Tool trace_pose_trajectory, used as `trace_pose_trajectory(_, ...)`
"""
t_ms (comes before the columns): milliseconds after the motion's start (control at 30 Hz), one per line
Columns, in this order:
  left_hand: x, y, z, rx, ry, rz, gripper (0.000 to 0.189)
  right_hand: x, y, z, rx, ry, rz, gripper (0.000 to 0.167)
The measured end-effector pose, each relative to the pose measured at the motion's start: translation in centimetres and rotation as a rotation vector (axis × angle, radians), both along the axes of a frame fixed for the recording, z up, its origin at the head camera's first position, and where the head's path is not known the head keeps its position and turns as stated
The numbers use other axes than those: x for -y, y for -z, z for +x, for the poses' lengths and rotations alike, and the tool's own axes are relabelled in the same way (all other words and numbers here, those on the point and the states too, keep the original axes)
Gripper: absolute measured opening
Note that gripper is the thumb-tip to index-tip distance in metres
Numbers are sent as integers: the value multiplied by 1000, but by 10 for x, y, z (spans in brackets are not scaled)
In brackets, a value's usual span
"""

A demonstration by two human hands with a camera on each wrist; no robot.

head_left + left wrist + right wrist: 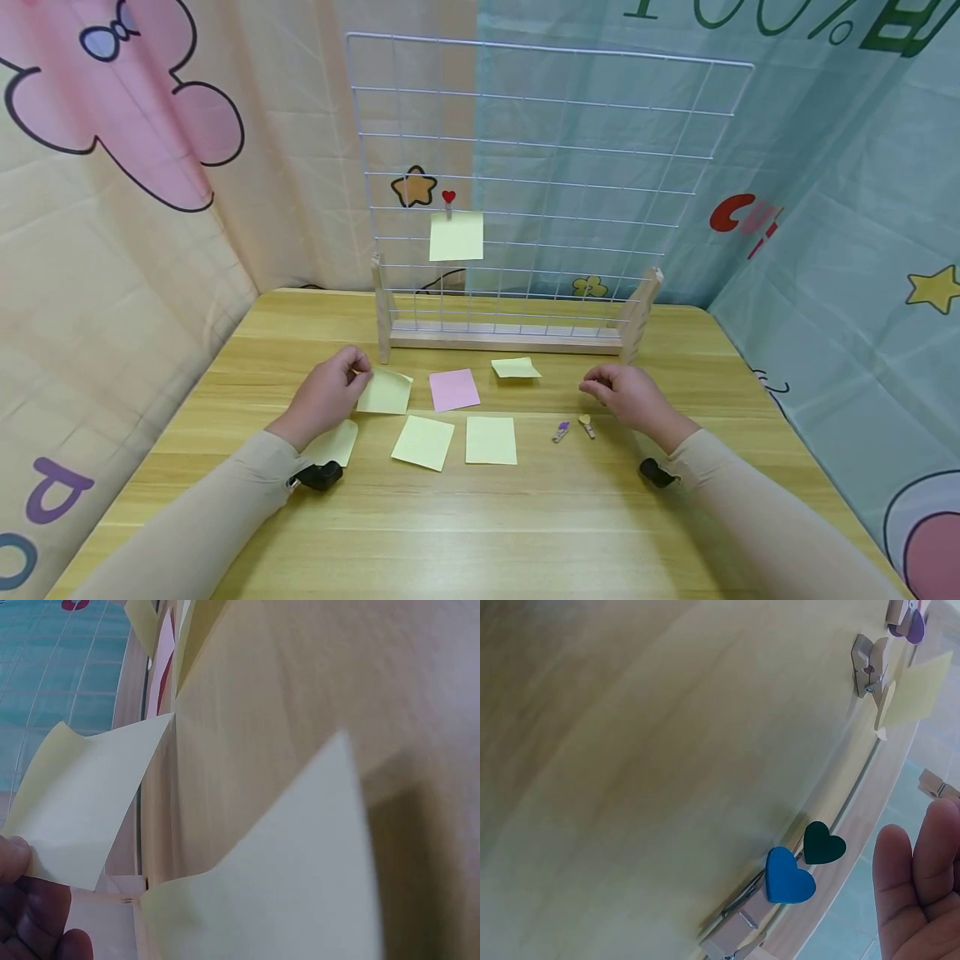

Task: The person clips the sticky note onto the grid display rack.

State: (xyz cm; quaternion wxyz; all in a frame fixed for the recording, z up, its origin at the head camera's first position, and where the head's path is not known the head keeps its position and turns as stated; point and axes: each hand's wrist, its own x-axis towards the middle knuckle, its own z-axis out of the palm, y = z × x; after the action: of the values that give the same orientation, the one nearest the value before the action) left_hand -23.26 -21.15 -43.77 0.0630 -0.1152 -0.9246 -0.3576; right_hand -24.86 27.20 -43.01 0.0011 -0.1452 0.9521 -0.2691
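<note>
Left hand: grip pinching a yellow note by one corner over the bench, left of the pink note. Right hand: grip pinching a partly hidden wooden clip at the fingertips, near the right foot of the rack. Just beside this hand, a purple clip and a yellow clip lie on the bench. On the rack, a red heart clip holds a hung note.

A slightly curled yellow note and wooden clip — both pinched.
</note>
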Motion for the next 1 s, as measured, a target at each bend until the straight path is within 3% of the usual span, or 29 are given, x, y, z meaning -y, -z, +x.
trace_pose_trajectory(467,2,12,-1,16,-24,-11,8,1,3,1,-21,-18,10,21)
trace_pose_trajectory(1000,6,19,0,18,-37,15,7,6,5,3,-18,-25,-17,13)
